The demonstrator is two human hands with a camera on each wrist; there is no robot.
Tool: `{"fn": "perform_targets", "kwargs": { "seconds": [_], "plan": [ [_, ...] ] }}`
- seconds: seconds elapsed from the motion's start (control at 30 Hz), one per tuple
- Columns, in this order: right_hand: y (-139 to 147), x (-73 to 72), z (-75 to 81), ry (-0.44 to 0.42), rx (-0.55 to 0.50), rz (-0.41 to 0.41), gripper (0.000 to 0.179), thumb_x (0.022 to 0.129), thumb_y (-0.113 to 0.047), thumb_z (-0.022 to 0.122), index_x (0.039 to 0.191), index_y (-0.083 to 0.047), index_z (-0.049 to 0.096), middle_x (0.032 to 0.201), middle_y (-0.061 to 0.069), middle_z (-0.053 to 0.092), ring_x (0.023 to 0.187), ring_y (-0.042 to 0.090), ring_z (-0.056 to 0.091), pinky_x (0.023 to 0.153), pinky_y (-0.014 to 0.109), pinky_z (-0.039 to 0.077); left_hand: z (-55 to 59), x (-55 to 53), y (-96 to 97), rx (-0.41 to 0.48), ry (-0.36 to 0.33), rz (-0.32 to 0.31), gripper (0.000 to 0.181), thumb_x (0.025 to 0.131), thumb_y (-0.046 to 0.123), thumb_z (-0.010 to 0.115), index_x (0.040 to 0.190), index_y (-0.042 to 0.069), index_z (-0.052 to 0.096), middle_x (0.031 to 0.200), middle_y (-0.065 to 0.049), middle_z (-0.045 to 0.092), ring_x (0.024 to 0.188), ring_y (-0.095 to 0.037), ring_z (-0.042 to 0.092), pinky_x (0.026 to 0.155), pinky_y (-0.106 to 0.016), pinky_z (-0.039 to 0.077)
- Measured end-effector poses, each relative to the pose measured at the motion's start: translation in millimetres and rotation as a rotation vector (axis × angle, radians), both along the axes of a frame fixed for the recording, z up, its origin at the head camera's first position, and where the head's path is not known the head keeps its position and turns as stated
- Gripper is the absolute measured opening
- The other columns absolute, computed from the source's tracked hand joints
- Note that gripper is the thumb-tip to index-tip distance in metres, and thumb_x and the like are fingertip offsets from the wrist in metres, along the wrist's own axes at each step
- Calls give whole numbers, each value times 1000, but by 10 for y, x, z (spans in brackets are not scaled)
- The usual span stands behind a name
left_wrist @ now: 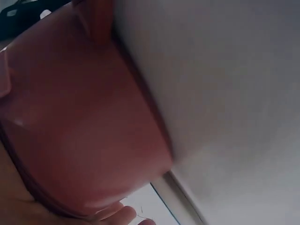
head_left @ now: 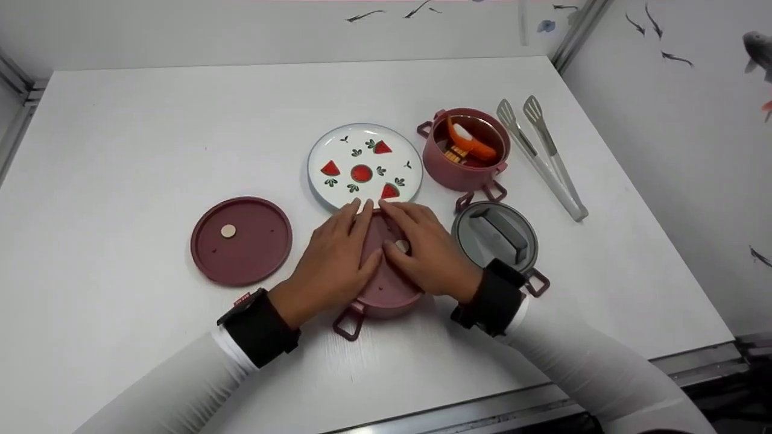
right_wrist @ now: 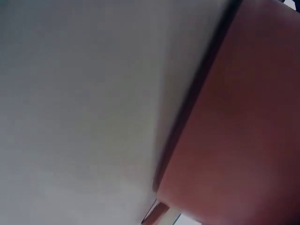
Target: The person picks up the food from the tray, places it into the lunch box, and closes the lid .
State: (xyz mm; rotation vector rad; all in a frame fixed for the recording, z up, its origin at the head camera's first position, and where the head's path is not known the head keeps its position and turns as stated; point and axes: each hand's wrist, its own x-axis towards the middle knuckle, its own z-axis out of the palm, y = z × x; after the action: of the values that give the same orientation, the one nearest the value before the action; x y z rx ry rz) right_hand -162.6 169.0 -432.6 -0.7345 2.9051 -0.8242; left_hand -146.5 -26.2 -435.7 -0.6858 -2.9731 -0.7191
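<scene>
Lid (head_left: 389, 282), seemingly seated on near pot (head_left: 388, 313), is touched by straight-fingered left hand (head_left: 333, 262) and right hand (head_left: 433, 248); far pot (head_left: 459, 175) left uncovered.

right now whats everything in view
table: 1, white, underneath
covered pot: 1, reddish, front
pot lid: 1, reddish, on it
loose lid: 1, maroon, left
plate: 1, patterned white, centre
open pot: 1, reddish, beside plate
orange piece: 1, orange, in open pot
yellow piece: 1, yellow, likewise
tongs: 1, silver, far right
grey lid: 1, grey, right
walls: 2+, white, behind, right
rails: several, grey, table edges
wristbands: 2, black, wrists
sleeves: 2, white, forearms
left hand: 1, bare, on pot lid
right hand: 1, bare, likewise
</scene>
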Motion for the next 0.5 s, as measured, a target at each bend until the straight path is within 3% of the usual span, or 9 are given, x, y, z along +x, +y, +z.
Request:
{"fn": "perform_targets", "kwargs": {
  "seconds": [0.13, 0.23, 0.5],
  "plan": [
    [-15, 11, 17, 46, 114, 11, 63, 100, -35, 51, 158, -19, 31, 151, 4, 43, 142, 23, 36, 119, 47, 32, -39, 19, 22, -25, 81, -7, 66, 101, 34, 45, 158, 7, 27, 160, -20, 31, 147, -35, 33, 119, -55, 31],
    [-35, 13, 33, 63, 196, 26, 64, 100, -38, 47, 159, -20, 27, 153, 6, 41, 144, 24, 34, 119, 49, 33, -35, 25, 18, -64, 105, -13, 66, 101, 34, 44, 158, 7, 26, 159, -20, 32, 148, -35, 32, 119, -58, 29],
    [-47, -23, 38, 18, 272, 67, 68, 102, -43, 40, 160, -14, 21, 165, 11, 25, 152, 26, 26, 125, 47, 25, 15, -15, 4, -88, -18, -35, 71, 98, 36, 43, 160, 8, 21, 157, -21, 35, 140, -36, 46, 115, -56, 35]
  ]
}}
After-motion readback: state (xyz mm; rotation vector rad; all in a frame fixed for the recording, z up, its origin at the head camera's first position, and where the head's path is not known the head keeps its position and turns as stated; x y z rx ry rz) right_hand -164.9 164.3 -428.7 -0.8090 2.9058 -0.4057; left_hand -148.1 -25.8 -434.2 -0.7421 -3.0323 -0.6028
